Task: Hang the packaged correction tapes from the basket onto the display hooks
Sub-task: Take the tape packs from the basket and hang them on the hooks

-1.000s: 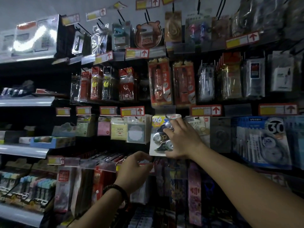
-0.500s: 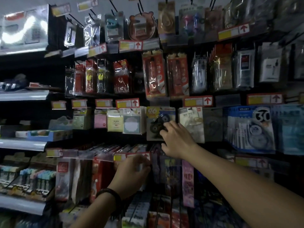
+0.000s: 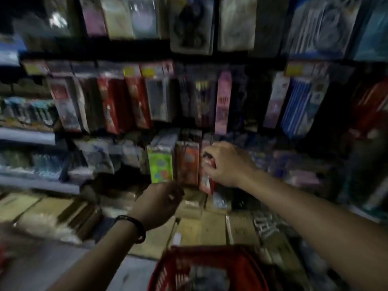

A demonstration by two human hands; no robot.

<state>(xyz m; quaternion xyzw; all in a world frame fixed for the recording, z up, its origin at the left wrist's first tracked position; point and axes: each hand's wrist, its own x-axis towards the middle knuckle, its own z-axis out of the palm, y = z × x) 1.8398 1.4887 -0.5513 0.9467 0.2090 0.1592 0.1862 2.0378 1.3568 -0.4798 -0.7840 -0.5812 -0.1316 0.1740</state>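
- Right hand (image 3: pixel 226 164) reaches with curled fingers at a red hanging pack (image 3: pixel 206 182); blur hides whether it pinches anything.
- Left hand (image 3: pixel 159 201) curls lower down, its grip unreadable.
- Red basket (image 3: pixel 210 254) sits beneath both hands, handy for restocking; what looks like a correction-tape pack (image 3: pixel 191 24) hangs above.

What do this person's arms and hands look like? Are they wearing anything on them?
No sleeves and no gloves show: both arms are bare as far as the frame reaches. The left hand has a dark band round its wrist, either a bracelet or a watch strap; the blur hides which. The right hand and its wrist carry nothing that shows.
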